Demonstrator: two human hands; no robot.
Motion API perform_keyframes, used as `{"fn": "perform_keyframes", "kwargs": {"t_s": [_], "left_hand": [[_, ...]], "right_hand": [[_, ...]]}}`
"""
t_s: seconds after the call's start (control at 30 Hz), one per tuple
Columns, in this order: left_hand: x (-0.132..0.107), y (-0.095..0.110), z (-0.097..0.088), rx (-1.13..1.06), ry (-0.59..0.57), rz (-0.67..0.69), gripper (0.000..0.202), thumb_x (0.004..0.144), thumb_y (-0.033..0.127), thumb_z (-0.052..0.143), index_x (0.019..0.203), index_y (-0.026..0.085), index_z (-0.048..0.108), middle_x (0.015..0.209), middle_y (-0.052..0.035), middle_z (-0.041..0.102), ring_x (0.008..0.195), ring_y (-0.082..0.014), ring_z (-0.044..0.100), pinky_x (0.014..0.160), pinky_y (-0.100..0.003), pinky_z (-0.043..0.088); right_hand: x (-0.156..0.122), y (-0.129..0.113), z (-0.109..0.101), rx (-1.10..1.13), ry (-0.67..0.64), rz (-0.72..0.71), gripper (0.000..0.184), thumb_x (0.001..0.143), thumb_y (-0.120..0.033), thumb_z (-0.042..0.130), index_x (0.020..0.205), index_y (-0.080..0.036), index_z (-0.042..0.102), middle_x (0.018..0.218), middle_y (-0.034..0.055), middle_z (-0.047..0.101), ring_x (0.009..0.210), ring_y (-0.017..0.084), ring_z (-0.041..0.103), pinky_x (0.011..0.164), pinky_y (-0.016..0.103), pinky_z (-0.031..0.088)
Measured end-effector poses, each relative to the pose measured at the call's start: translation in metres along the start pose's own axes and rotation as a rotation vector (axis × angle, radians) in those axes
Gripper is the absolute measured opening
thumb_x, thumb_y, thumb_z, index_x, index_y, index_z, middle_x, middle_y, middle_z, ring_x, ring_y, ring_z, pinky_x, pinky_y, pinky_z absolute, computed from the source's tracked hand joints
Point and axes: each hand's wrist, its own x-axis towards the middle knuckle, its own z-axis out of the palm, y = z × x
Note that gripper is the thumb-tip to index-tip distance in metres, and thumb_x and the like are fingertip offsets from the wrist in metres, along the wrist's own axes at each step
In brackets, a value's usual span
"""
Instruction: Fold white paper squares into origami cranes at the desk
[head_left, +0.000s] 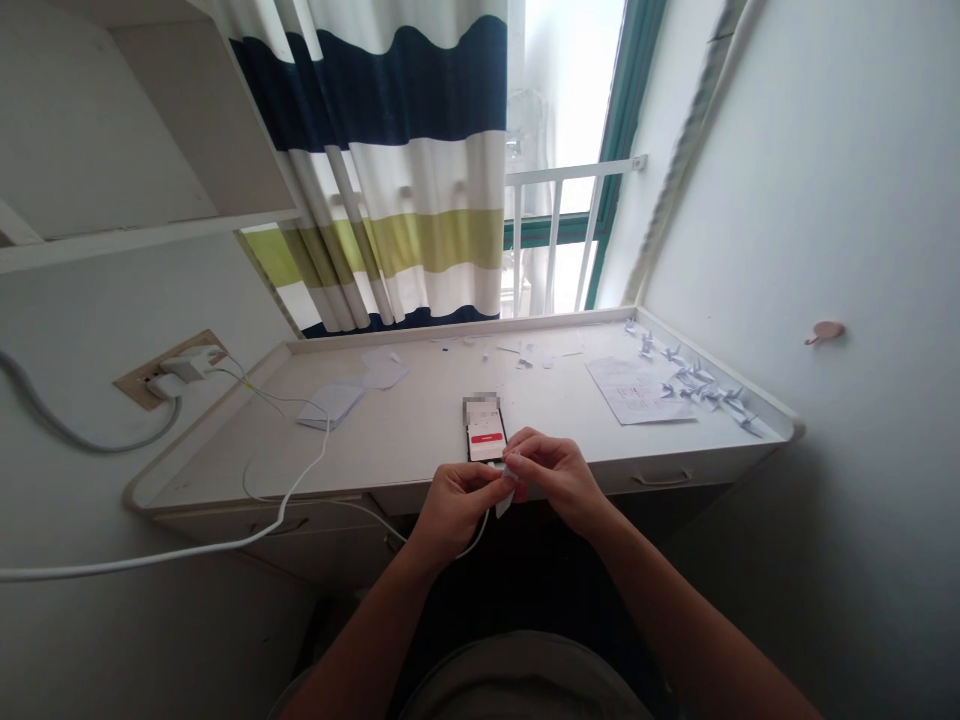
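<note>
My left hand (456, 505) and my right hand (553, 472) meet just in front of the desk's near edge, both pinched on one small folded piece of white paper (507, 494). Directly behind them a phone (485, 432) lies flat on the white desk (405, 430), its screen lit with a red bar. A row of small folded paper figures (701, 387) lines the desk's right side. Beside them lies a printed sheet (637, 392).
A white charging cable (285, 490) runs from a wall plug (184, 368) at the left, over the desk and off its front edge. Loose white sheets (334, 403) lie at the left, paper scraps at the back. Striped curtain and window rail stand behind.
</note>
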Motion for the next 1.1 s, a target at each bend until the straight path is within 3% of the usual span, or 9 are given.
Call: {"fn": "perform_keyframes", "kwargs": {"t_s": [0.27, 0.6, 0.9, 1.1], "left_hand": [[0.0020, -0.0053, -0.0021, -0.024, -0.007, -0.006, 0.038, 0.075, 0.051, 0.089, 0.085, 0.015, 0.082, 0.078, -0.0075, 0.080, 0.072, -0.0192, 0.074, 0.078, -0.031, 0.057], [0.0031, -0.0083, -0.0028, -0.048, 0.011, 0.052, 0.041, 0.075, 0.051, 0.090, 0.094, 0.016, 0.081, 0.080, -0.0055, 0.080, 0.072, -0.0178, 0.073, 0.078, -0.032, 0.059], [0.0022, -0.0076, -0.0065, -0.061, 0.036, 0.003, 0.038, 0.065, 0.048, 0.097, 0.077, 0.016, 0.079, 0.075, -0.0050, 0.079, 0.069, -0.0150, 0.071, 0.069, -0.025, 0.055], [0.0000, -0.0077, -0.0071, -0.071, 0.039, -0.034, 0.036, 0.063, 0.045, 0.098, 0.073, 0.016, 0.079, 0.072, -0.0053, 0.079, 0.070, -0.0165, 0.072, 0.070, -0.027, 0.055]], "right_hand": [[0.0005, -0.0001, 0.0008, -0.033, 0.068, 0.020, 0.025, 0.081, -0.040, 0.088, 0.076, -0.019, 0.075, 0.080, -0.0004, 0.066, 0.059, 0.011, 0.061, 0.056, 0.026, 0.053], [-0.0040, -0.0035, 0.0056, -0.167, 0.102, -0.057, 0.021, 0.082, -0.039, 0.087, 0.079, -0.020, 0.079, 0.086, 0.0036, 0.069, 0.073, 0.016, 0.065, 0.064, 0.030, 0.058], [-0.0049, -0.0008, 0.0053, -0.166, 0.063, -0.078, 0.017, 0.084, -0.036, 0.086, 0.079, -0.021, 0.080, 0.087, 0.0041, 0.069, 0.077, 0.016, 0.065, 0.065, 0.029, 0.057], [-0.0053, 0.0024, 0.0057, -0.087, 0.037, -0.065, 0.018, 0.081, -0.037, 0.088, 0.077, -0.021, 0.080, 0.086, 0.0036, 0.069, 0.071, 0.015, 0.065, 0.060, 0.028, 0.058]]}}
